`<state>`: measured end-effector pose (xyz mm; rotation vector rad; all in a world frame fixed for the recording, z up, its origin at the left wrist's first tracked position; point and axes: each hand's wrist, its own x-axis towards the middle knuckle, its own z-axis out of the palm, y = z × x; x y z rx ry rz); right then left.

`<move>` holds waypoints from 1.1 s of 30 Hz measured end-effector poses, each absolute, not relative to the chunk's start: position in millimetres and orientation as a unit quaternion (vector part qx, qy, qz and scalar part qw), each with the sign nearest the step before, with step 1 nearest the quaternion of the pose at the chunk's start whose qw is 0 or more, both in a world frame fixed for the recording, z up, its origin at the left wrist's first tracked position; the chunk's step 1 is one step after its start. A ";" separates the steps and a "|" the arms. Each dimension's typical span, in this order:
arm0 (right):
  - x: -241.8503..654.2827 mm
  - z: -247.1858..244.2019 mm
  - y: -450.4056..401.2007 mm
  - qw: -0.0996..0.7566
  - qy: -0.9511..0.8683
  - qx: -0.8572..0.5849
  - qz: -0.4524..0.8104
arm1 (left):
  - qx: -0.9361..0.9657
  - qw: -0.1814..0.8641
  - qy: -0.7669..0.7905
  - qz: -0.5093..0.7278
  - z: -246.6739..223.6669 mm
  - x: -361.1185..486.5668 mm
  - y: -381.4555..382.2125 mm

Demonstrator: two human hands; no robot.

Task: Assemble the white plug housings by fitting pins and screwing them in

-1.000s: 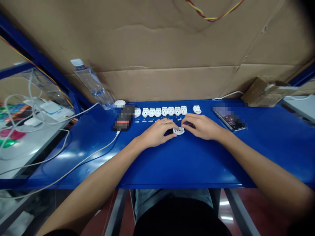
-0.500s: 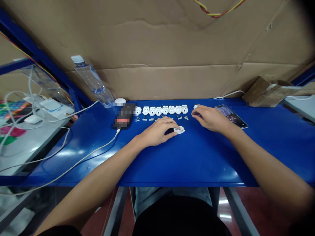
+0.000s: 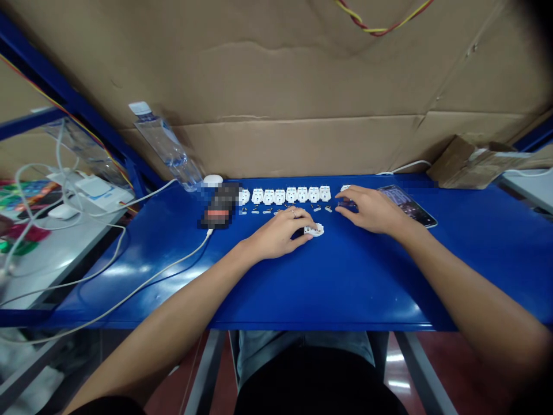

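Observation:
My left hand (image 3: 285, 231), with a ring on one finger, grips a small white plastic part (image 3: 317, 230) on the blue table. My right hand (image 3: 365, 208) is at the right end of the row, its thumb and forefinger apart and nothing visible between them. Partly behind its fingers sits another white piece (image 3: 344, 188). Several white plastic housings (image 3: 302, 194) stand in a row behind my left hand. In front of that row lie several small loose parts (image 3: 317, 208), too small to make out clearly.
A dark phone (image 3: 218, 204) with a white cable lies left of the row, near a leaning clear bottle (image 3: 166, 147). Another phone (image 3: 408, 206) lies beyond my right wrist. An open cardboard box (image 3: 464, 162) stands at the back right of the blue table (image 3: 328, 294).
The thumb and forefinger of my right hand have parted slightly. My left hand keeps its hold on the white part, and the view has shifted a little.

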<state>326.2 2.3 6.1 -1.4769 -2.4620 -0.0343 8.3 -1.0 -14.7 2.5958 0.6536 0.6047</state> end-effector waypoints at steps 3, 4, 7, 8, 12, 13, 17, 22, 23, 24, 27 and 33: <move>320.7 14.7 -6.8 0.179 -0.860 -0.477 -0.013 | 0.924 0.210 0.219 0.234 -17.4 8.8 -0.6; 318.2 17.3 -10.4 0.202 -0.866 -0.457 -0.007 | 0.923 0.214 0.215 0.235 -17.8 9.1 -0.6; 307.8 23.6 -22.7 0.292 -0.859 -0.421 0.010 | 0.921 0.221 0.216 0.236 -17.3 9.9 -0.8; 303.4 25.2 -27.3 0.328 -0.843 -0.425 0.013 | 0.920 0.222 0.220 0.235 -16.7 10.0 -0.8; 284.0 28.7 -44.5 0.477 -0.759 -0.430 0.106 | 0.917 0.223 0.237 0.231 -13.9 10.2 -0.4; 279.5 28.8 -47.7 0.496 -0.746 -0.418 0.150 | 0.916 0.225 0.238 0.231 -13.6 10.2 -0.2; 267.2 25.5 -54.1 0.507 -0.704 -0.411 0.279 | 0.911 0.235 0.235 0.244 -14.8 10.3 0.5; 265.7 17.1 -53.1 0.473 -0.724 -0.412 0.288 | 0.912 0.230 0.231 0.251 -17.6 10.0 1.2; 266.3 15.8 -52.4 0.468 -0.730 -0.411 0.282 | 0.912 0.229 0.231 0.250 -17.7 9.9 1.3; 267.0 14.7 -51.6 0.463 -0.734 -0.413 0.274 | 0.912 0.229 0.232 0.249 -17.7 9.8 1.4; 268.0 13.3 -49.2 0.447 -0.743 -0.426 0.259 | 0.911 0.234 0.232 0.246 -17.3 9.6 1.6; 266.5 12.8 -47.2 0.452 -0.761 -0.409 0.220 | 0.913 0.232 0.230 0.246 -17.5 9.6 2.2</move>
